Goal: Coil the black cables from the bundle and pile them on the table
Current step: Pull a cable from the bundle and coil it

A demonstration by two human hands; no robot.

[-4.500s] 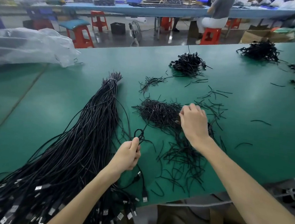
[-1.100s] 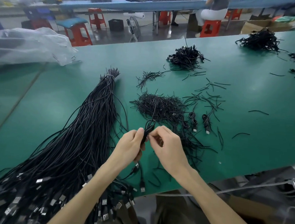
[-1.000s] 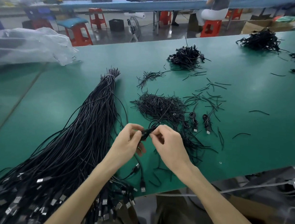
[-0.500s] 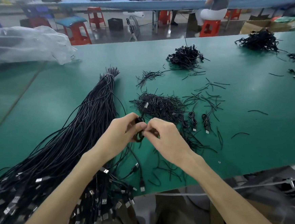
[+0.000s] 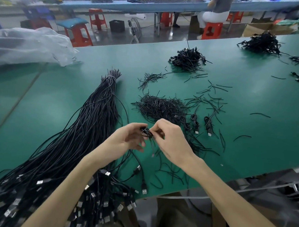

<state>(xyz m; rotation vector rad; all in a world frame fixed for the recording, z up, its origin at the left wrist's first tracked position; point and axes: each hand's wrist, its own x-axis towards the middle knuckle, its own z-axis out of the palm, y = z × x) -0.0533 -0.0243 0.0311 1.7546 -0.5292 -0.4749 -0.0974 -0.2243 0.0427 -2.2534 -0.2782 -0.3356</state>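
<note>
A long bundle of black cables (image 5: pixel 82 135) lies on the green table (image 5: pixel 253 107), tied at its far end, its USB plugs hanging over the near edge. My left hand (image 5: pixel 127 138) and my right hand (image 5: pixel 171 140) meet above the table and both pinch one small coiled black cable (image 5: pixel 146 132). A thin black tie hangs down from the coil between my hands. Three coiled cables (image 5: pixel 196 123) lie side by side just right of my right hand. A heap of black twist ties (image 5: pixel 160 107) lies beyond my hands.
A pile of coiled cables (image 5: pixel 188 60) sits farther back, with more dark piles (image 5: pixel 261 43) at the far right. Loose ties are scattered over the middle and near edge. A clear plastic bag (image 5: pixel 27 46) lies at the far left. Stools and another bench stand behind.
My right hand came back from the tie heap to the coil in my left hand. Both hands have since turned and worked the coil, shifting slightly; the bundle stayed put.
</note>
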